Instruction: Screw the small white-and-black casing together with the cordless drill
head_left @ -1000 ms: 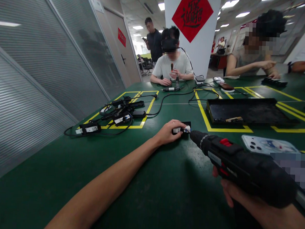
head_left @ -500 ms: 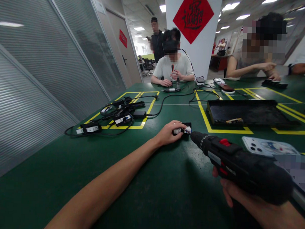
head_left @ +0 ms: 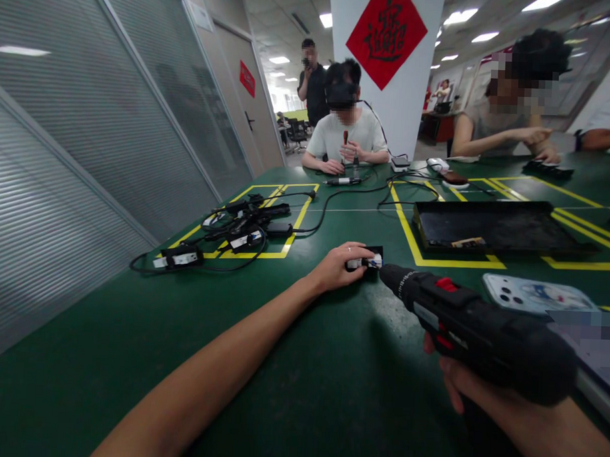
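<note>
Holding a small black-and-white part (head_left: 375, 261) from its nine-o'clock side, the left hand (head_left: 341, 266) rests on the tabletop (head_left: 299, 388) in the head view, fingers closed narrowly over it, forearm running back toward eight o'clock. Clock directions here are taken from that part, which sits a little right of the view's middle. The right hand (head_left: 457, 377) holds a black drill (head_left: 481, 331), fingers wrapped around its grip, most of which is hidden. The drill's body points away to four o'clock, and its nose ends right at the part; whether they touch, I cannot tell. A tangle of cables (head_left: 245, 226) lies near nine o'clock, a pen-shaped tool (head_left: 343, 181) at eleven, a black tray (head_left: 505, 225) between two and three, and a phone (head_left: 537, 292) at three. Beyond, near twelve, a seated co-worker (head_left: 346, 133) holds a screwdriver (head_left: 345, 138).
</note>
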`<act>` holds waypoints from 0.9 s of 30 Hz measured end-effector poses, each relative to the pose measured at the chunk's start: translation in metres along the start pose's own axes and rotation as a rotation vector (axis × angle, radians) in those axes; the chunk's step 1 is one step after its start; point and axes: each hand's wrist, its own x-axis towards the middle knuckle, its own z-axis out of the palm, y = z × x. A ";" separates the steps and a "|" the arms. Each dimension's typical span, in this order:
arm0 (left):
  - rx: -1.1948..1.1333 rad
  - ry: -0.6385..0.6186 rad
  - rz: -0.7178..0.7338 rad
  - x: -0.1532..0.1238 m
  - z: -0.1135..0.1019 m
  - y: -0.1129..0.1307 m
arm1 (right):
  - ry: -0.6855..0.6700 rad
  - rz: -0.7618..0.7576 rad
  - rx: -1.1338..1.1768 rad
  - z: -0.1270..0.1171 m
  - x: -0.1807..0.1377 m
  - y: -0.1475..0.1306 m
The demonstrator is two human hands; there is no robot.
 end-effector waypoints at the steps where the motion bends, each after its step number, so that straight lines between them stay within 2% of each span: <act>1: 0.002 -0.001 0.001 0.000 0.000 0.000 | 0.002 -0.003 -0.003 0.000 0.000 0.001; 8: 0.021 -0.016 0.039 0.000 -0.002 0.001 | 0.017 -0.049 -0.039 0.002 0.000 0.007; 13: 0.023 0.005 -0.002 -0.001 0.000 0.001 | 0.069 -0.077 -0.068 0.007 0.004 0.019; 19: -0.006 0.019 -0.019 0.000 0.001 0.003 | 0.112 0.010 -0.030 0.022 0.018 0.049; 22: -0.036 0.011 -0.016 0.002 0.001 0.004 | 0.163 0.035 0.020 0.023 0.020 0.052; 27: -0.033 0.051 -0.092 0.006 -0.001 0.001 | 0.068 0.023 0.040 0.012 0.020 0.043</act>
